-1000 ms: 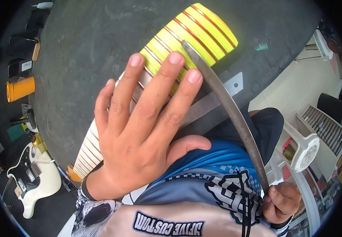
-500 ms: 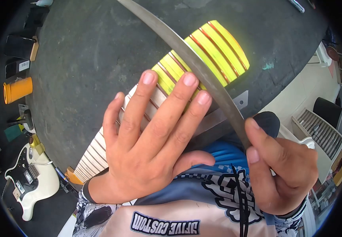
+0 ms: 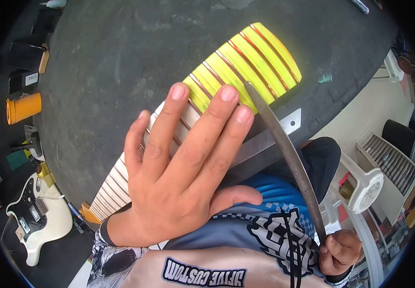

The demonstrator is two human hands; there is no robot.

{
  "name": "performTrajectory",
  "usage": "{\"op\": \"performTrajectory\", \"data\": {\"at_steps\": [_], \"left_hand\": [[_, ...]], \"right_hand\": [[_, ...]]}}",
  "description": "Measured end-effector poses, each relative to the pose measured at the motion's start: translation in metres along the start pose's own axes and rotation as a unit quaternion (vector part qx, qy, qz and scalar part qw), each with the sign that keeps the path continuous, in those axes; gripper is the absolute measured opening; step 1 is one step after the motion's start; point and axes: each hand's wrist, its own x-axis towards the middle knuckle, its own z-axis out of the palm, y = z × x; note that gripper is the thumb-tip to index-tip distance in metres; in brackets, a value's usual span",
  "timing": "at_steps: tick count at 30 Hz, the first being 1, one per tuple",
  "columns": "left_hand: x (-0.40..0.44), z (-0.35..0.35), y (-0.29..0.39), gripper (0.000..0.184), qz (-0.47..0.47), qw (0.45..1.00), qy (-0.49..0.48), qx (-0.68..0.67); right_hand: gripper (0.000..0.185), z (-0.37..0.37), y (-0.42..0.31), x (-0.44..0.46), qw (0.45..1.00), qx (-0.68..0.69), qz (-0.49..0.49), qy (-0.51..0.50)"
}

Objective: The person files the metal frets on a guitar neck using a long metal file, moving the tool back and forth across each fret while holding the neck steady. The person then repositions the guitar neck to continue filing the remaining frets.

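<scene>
A guitar neck (image 3: 110,194) with metal frets lies across the dark table, its wide end covered in bright yellow tape (image 3: 265,60). My left hand (image 3: 178,158) rests flat on the fretboard with its fingers spread, fingertips reaching onto the taped frets. At the lower right, my right hand (image 3: 339,252) is closed around one end of a long, thin metal file (image 3: 291,161). The file's far tip touches or hovers just over the yellow tape, close beside my left fingertips; I cannot tell which. A steel ruler-like strip (image 3: 265,141) lies beside the neck near the table edge.
To the left are an orange container (image 3: 23,108), a phone (image 3: 26,56) on a wooden stand and a white guitar body (image 3: 56,218) with black pickguard. A white plastic stool (image 3: 363,192) and a slatted rack (image 3: 390,156) stand beyond the table's right edge (image 3: 356,103).
My right hand has drawn the file down and toward my body, so its tip now lies over the tape instead of beyond the neck. My left hand stays nearly still.
</scene>
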Motion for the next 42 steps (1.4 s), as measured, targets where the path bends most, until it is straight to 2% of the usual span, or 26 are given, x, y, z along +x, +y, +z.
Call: {"op": "performTrajectory", "data": {"at_steps": [3, 7, 9, 11, 17, 19, 22, 27, 37, 38, 42], "left_hand": [[0.000, 0.001, 0.000, 0.095, 0.000, 1.000, 0.004, 0.002], [0.000, 0.001, 0.000, 0.095, 0.002, 1.000, 0.009, 0.000], [0.000, -0.001, -0.001, 0.096, 0.005, 1.000, 0.004, 0.007], [0.000, -0.001, 0.000, 0.096, 0.006, 1.000, 0.001, 0.011], [-0.001, 0.001, -0.002, 0.098, 0.014, 1.000, 0.004, 0.007], [-0.001, 0.002, -0.001, 0.098, 0.014, 1.000, 0.006, 0.011], [-0.002, 0.003, 0.000, 0.097, 0.014, 1.000, 0.016, 0.020], [-0.001, 0.004, 0.001, 0.095, 0.011, 0.999, 0.018, 0.031], [-0.001, 0.005, 0.002, 0.094, 0.004, 0.999, 0.023, 0.025], [-0.001, 0.004, 0.001, 0.094, 0.004, 0.999, 0.023, 0.025], [-0.001, 0.004, 0.001, 0.094, 0.008, 1.000, 0.023, 0.016]], "right_hand": [[0.045, 0.005, -0.008, 0.019, 1.000, -0.005, 0.005, 0.000], [0.041, 0.027, -0.030, 0.099, 0.999, 0.035, 0.000, 0.004], [0.041, 0.042, -0.033, 0.131, 0.998, 0.033, -0.038, 0.032], [0.039, 0.045, -0.031, 0.149, 0.998, 0.056, -0.041, 0.013], [0.040, 0.027, -0.017, 0.121, 0.991, 0.121, -0.032, 0.050], [0.048, 0.009, -0.005, 0.088, 0.992, 0.109, -0.032, 0.058], [0.037, 0.002, 0.002, 0.050, 0.997, 0.064, -0.033, 0.042], [0.045, 0.002, 0.011, 0.014, 0.998, 0.055, -0.015, 0.006], [0.046, -0.001, 0.007, -0.005, 1.000, -0.017, -0.023, 0.004], [0.047, -0.002, 0.008, -0.002, 1.000, 0.021, -0.018, 0.001], [0.047, 0.009, -0.008, 0.034, 0.999, -0.025, -0.028, 0.014]]}}
